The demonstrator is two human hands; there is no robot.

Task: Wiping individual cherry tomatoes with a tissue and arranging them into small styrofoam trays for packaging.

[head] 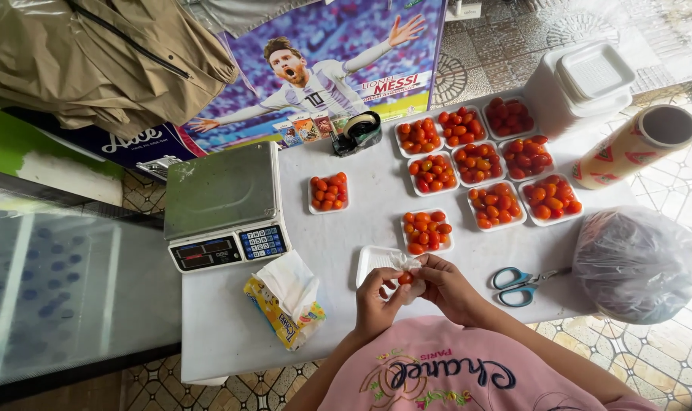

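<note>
Both my hands meet over the near edge of the white table (232, 320). My left hand (375, 298) pinches a small red cherry tomato (405, 278) with its fingertips. My right hand (445, 285) holds a crumpled white tissue (404, 263) against that tomato. Just beyond the hands lies an empty white foam tray (370, 261). Further back stand several white foam trays filled with red and orange cherry tomatoes (483, 164), one (427, 231) close to my hands and one (329, 192) set apart to the left.
A digital weighing scale (222, 205) sits at the table's left, a tissue pack (286, 301) in front of it. Blue-handled scissors (519, 285) and a full plastic bag (639, 262) lie right. A wrap roll (636, 146), stacked empty trays (582, 85) and a tape dispenser (356, 132) stand behind.
</note>
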